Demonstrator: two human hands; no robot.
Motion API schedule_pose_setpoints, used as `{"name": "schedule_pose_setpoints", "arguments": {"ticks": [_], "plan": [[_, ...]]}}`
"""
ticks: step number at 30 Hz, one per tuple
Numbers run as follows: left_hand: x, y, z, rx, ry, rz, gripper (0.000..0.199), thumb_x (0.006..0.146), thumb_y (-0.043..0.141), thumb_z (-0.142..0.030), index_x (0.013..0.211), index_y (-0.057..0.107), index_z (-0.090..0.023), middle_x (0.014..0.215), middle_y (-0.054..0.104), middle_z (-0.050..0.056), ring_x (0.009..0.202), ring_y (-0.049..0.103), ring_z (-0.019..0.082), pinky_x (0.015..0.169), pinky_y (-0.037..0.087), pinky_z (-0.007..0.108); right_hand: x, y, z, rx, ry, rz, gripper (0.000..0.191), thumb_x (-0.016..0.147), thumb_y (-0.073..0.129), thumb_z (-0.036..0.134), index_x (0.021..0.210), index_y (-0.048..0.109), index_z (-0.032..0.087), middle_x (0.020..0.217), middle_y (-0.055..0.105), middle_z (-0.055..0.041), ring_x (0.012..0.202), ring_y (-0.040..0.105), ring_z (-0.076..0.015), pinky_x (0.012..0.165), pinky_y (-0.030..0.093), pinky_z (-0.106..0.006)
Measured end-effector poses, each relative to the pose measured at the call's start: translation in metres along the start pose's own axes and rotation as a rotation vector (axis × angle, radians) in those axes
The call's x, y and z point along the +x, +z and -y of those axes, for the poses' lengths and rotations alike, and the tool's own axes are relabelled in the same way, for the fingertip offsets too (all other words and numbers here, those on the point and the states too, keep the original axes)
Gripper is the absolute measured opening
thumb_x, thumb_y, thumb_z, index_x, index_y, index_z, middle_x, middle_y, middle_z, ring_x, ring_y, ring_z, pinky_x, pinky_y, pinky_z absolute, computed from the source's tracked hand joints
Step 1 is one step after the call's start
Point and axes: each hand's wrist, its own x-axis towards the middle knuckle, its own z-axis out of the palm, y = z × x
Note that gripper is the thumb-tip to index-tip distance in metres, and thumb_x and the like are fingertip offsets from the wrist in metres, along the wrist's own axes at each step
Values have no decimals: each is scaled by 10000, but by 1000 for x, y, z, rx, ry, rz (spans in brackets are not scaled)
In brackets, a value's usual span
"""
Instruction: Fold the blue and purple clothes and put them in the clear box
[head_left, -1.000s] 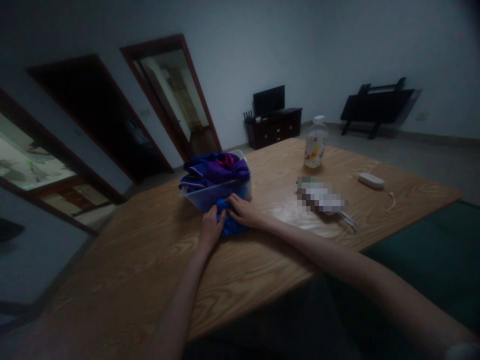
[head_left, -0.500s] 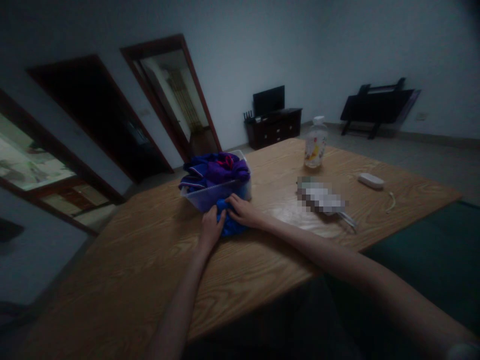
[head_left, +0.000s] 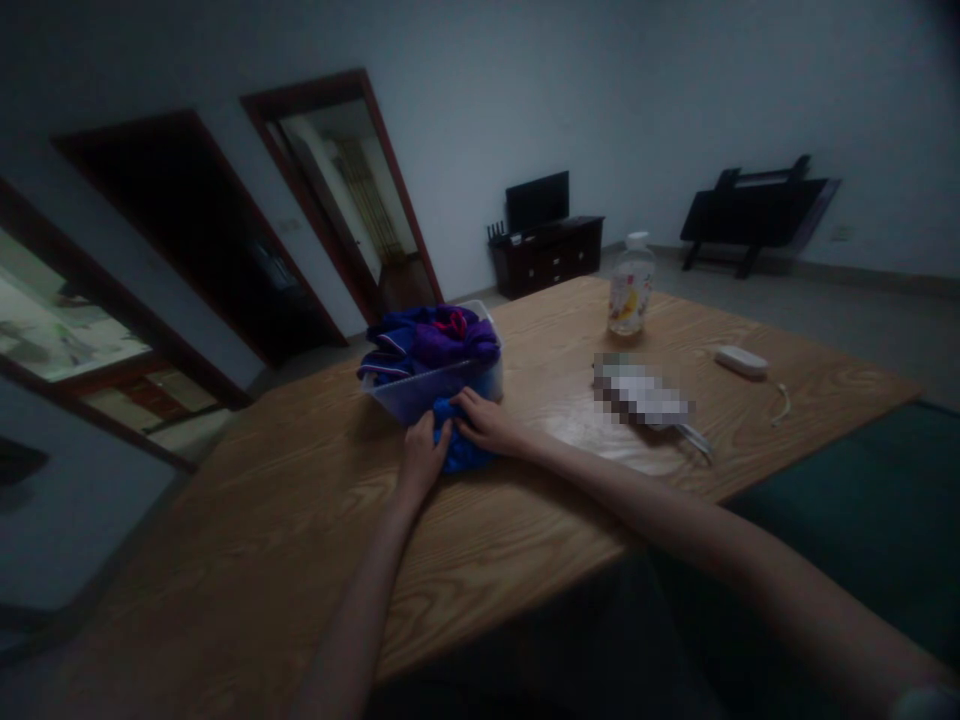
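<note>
A crumpled piece of bright blue cloth [head_left: 465,455] lies on the table right in front of a clear plastic bin [head_left: 409,397]. My left hand [head_left: 426,447] pinches the cloth from its left side. From the right, my right hand [head_left: 487,422] grips the cloth's upper part, thumb and fingers drawn together close to the left thumb. Dark blue and purple clothes [head_left: 431,340], with a bit of red on top, fill the bin and rise above its rim. What sort of garment the blue cloth is cannot be made out.
On the wooden table [head_left: 300,480] stand a labelled plastic bottle [head_left: 631,290] and, nearer, a blurred-out item [head_left: 641,392] with a strap. A white oblong case [head_left: 741,361] and a thin pale cord [head_left: 782,405] lie near the right edge. A cabinet [head_left: 547,255] stands beyond.
</note>
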Motion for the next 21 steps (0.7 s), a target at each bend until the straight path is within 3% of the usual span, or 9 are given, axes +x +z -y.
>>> {"name": "schedule_pose_setpoints", "arguments": {"ticks": [8, 15, 19, 21], "plan": [[0, 0, 0, -5, -6, 5, 338, 1041, 417, -457, 1096, 604, -181, 1039, 680, 126, 984, 659, 291, 883, 510, 418, -1, 2, -2, -6, -2, 3, 232, 984, 514, 210, 1214, 499, 182, 1127, 537, -93, 993, 578, -219, 885, 503, -346], [-1, 1, 0, -22, 0, 0, 350, 1050, 380, -473, 1077, 587, -192, 1019, 666, 117, 985, 655, 291, 890, 512, 434, 1, 9, -8, 79, 86, -44, 177, 1023, 478, 244, 1183, 528, 189, 1128, 582, -89, 1034, 596, -218, 910, 490, -346], [-5, 0, -2, -53, 22, -52, 397, 1018, 465, -514, 1242, 525, -192, 1156, 623, 129, 1095, 622, 298, 974, 492, 467, 4, 2, -6, 242, 179, -67, 180, 1055, 422, 317, 1135, 534, 202, 1051, 625, -62, 967, 617, -197, 882, 484, -323], [-6, -2, -5, -102, 58, -85, 523, 964, 569, -547, 1336, 461, -196, 1237, 582, 133, 1160, 593, 294, 1018, 479, 468, 5, 0, -8, 323, 224, -87, 201, 1056, 404, 339, 1109, 540, 201, 1017, 632, -52, 940, 621, -190, 869, 486, -317]]}}
